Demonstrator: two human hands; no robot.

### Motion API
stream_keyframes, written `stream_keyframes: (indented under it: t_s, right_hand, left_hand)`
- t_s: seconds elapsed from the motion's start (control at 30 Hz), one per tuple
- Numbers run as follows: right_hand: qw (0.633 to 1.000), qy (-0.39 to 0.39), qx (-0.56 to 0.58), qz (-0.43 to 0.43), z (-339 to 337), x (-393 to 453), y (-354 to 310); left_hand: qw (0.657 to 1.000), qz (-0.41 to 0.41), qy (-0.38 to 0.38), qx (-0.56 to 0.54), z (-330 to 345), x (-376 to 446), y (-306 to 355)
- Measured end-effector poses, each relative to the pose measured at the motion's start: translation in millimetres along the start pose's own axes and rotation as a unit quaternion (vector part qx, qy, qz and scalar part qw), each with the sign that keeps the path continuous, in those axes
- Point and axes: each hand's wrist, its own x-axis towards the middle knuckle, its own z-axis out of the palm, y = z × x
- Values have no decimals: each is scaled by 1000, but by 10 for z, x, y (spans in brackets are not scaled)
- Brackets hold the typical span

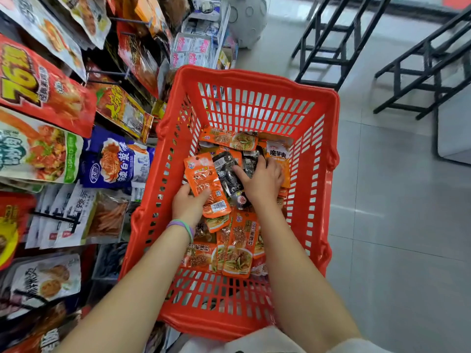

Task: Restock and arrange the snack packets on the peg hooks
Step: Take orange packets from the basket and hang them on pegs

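Both hands are down inside a red plastic basket (244, 80), a little apart from each other. The left hand (187, 203), with purple and green bands on its wrist, pinches the lower edge of an orange snack packet (207, 184), thumb on its glossy face; the packet shows a barcode panel near its lower end and a round hole at the top. The right hand (263, 180) lies with curled fingers over a small heap of black snack packets (229, 171), thumb pressed on one; whether it has actually lifted any I cannot tell.

Nearer the body, below the wrists, more orange packets (238, 247) printed with noodle-like pictures lie flat and overlapping on the slotted basket floor. Beyond the hands, further orange sachets (230, 138) rest against the far wall.

To the left, larger red, white and blue snack bags (117, 161) hang in tiers from dark peg hooks (109, 72). Farther off, black metal frames (328, 47) stand on the pale tiled floor (397, 200).
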Motion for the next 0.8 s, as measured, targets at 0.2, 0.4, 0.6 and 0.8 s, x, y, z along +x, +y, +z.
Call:
stream_keyframes:
  t_s: [0.2,0.4,0.6,0.8]
  right_hand:
    - [993,-82,-73,-53,-123,-25,-3]
    - [995,-85,23,-49,-148,6,-54]
    - [988,-113,95,-39,-130,-91,-71]
    - [982,-108,155,-14,-138,-83,-90]
  left_hand:
    - [998,-34,-2,-50,115,4,0]
    - [991,-62,-27,-116,142,82,-97]
    - [974,-86,-62,-199,221,15,118]
    - [969,-106,-88,-203,223,14,127]
